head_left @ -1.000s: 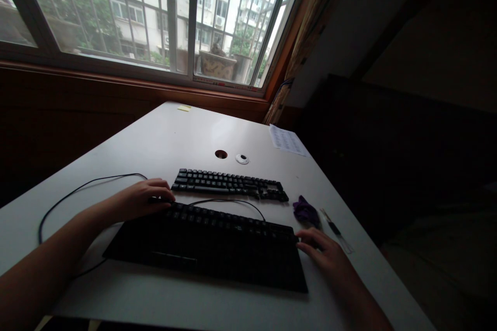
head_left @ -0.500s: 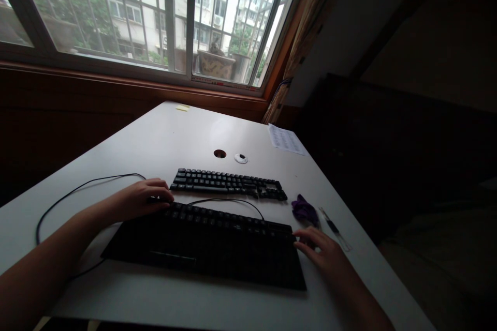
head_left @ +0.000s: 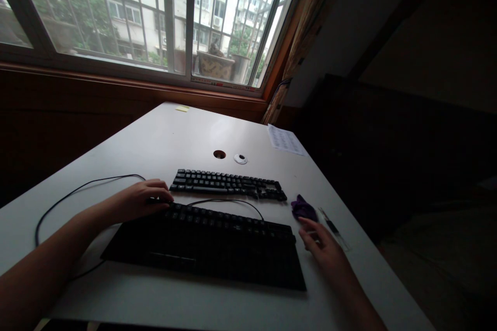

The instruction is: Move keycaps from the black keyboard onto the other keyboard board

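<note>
- The left hand (head_left: pixel 144 198) is clamping the back left corner of a wide, flat black keyboard (head_left: pixel 217 251), which is lying on the white desk (head_left: pixel 132 145).
- The right hand (head_left: pixel 323 245) is hovering beside its right edge, thumb and fingers parted, near a crumpled purple cloth (head_left: pixel 304 209).
- Beyond, a narrower black keyboard (head_left: pixel 229 183) is lying untouched.
- Handling seems to be continuing; how much is remaining, I cannot tell.
</note>
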{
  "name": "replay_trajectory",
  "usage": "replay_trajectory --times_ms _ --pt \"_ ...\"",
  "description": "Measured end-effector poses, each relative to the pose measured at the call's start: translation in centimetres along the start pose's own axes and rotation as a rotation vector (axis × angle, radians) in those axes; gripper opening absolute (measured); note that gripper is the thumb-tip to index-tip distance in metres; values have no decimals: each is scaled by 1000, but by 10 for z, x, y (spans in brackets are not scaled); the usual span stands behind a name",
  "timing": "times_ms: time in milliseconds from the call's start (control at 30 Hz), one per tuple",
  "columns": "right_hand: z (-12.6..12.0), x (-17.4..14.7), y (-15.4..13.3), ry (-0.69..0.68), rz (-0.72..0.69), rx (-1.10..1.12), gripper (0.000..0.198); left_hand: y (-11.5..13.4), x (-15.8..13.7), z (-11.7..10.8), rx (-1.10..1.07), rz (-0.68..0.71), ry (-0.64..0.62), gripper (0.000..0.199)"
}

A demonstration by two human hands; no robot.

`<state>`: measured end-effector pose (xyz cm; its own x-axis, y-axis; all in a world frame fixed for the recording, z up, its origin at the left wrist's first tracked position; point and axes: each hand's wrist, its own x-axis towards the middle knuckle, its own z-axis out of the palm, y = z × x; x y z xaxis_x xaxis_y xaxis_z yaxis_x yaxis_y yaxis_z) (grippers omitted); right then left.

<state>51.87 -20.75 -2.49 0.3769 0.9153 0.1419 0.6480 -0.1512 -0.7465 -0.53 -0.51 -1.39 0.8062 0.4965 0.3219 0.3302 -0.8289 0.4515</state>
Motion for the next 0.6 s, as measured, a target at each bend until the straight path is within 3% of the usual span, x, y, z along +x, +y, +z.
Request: replay_trajectory --times_ms 233,600 --pt "32 -7 6 84 20 159 48 2 0 -2 -11 12 -7 17" --pt "40 -14 4 61 50 147 46 5 2 -2 -4 8 -10 17"
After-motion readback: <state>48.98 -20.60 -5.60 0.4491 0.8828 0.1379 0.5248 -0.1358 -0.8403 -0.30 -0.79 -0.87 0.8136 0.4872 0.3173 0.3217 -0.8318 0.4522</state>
